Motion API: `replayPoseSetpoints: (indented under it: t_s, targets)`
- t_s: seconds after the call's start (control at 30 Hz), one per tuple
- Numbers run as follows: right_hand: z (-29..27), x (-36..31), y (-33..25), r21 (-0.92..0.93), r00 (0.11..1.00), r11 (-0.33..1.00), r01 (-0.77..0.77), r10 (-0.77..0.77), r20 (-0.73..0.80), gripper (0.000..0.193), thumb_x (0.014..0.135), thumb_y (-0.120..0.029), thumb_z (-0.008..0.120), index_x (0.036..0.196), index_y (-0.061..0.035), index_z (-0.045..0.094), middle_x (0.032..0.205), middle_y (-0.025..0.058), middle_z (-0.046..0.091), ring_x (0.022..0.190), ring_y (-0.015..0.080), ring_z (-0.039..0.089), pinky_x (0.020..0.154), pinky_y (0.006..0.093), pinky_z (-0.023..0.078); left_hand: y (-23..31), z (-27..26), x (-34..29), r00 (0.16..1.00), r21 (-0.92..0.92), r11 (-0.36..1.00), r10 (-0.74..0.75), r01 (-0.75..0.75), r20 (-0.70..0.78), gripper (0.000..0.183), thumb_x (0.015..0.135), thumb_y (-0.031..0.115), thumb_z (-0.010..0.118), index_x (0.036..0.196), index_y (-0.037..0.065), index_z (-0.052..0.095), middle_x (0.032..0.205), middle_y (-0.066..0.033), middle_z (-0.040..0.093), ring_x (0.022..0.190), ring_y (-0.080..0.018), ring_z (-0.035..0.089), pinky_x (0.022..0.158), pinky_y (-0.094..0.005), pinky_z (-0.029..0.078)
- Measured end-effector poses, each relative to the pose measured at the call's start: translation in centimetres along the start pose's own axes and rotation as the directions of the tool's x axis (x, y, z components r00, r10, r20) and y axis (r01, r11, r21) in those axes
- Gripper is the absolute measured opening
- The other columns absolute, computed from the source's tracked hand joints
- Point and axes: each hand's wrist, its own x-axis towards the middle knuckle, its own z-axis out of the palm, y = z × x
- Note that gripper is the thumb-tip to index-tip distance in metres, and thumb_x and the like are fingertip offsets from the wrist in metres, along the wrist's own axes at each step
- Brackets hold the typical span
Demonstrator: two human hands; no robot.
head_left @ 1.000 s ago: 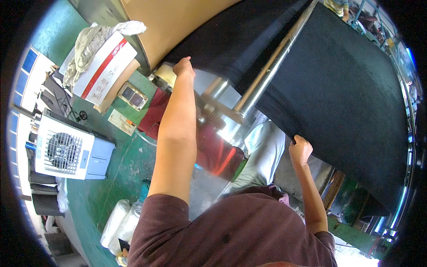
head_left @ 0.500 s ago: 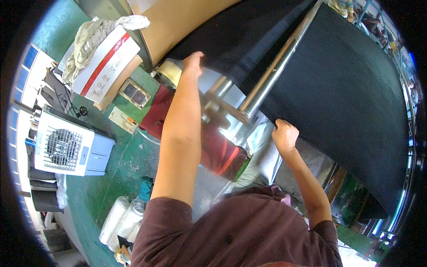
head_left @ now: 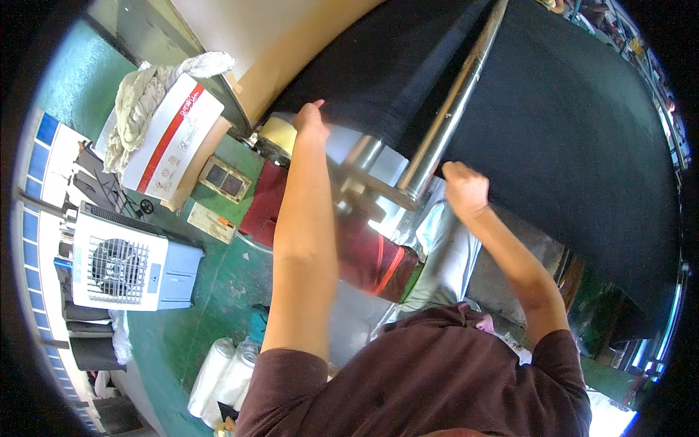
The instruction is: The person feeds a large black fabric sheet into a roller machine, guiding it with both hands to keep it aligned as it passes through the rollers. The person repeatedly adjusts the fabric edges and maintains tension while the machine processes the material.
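A wide sheet of black fabric (head_left: 575, 146) spreads on both sides of a shiny metal roller (head_left: 455, 95). My right hand (head_left: 467, 191) is closed in a fist on the near edge of the fabric, just right of the roller's end. Farther off to the left, my left hand (head_left: 311, 121) is at the edge of the fabric's left part, with its fingers curled and partly hidden. Between my forearms is a metal bracket (head_left: 378, 191) at the roller's end, slightly blurred. A yellow roll (head_left: 278, 137) lies beside my left wrist.
Dark red cloth (head_left: 360, 251) covers the machine's near side. At left are a white box (head_left: 175, 135) with a pale rag on it, a switch plate (head_left: 223, 179) and a white air cooler (head_left: 116, 262). Plastic-wrapped rolls (head_left: 215, 375) lie on the green floor. A tan panel (head_left: 247, 44) rises behind.
My right hand has moved up along the fabric edge, closer to the roller's end. My left hand stays near the yellow roll. The whole view has shifted slightly.
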Motion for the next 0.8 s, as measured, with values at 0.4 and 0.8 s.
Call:
replayPoseSetpoints:
  t_s: [0.4, 0.8]
  targets:
    - [-16.2, -19.4, 22.4, -0.500, 0.596, 0.555, -0.664, 0.798, 0.095, 0.016, 0.069, -0.010, 0.057, 0.084, -0.0056, 0.060, 0.082, 0.0140, 0.062, 0.080, 0.0317, 0.059, 0.069, 0.0392, 0.048, -1.2, 0.8, 1.1, 0.957, 0.323, 0.946, -0.104, 0.011, 0.271, 0.011, 0.073, 0.001, 0.058, 0.082, 0.006, 0.063, 0.083, -0.0083, 0.055, 0.074, -0.0210, 0.051, 0.060, -0.0372, 0.044]
    - [-10.1, -21.3, 13.8, -0.253, 0.762, 0.735, -0.629, 0.647, -0.018, 0.015, 0.060, -0.012, 0.060, 0.059, -0.0066, 0.045, 0.061, 0.0156, 0.052, 0.061, 0.0361, 0.053, 0.052, 0.0428, 0.040, -0.6, -0.1, 2.4, 0.989, 0.252, 0.964, 0.049, -0.083, 0.138, 0.006, 0.072, 0.002, 0.060, 0.076, 0.005, 0.061, 0.091, -0.0090, 0.058, 0.075, -0.0217, 0.052, 0.058, -0.0350, 0.042]
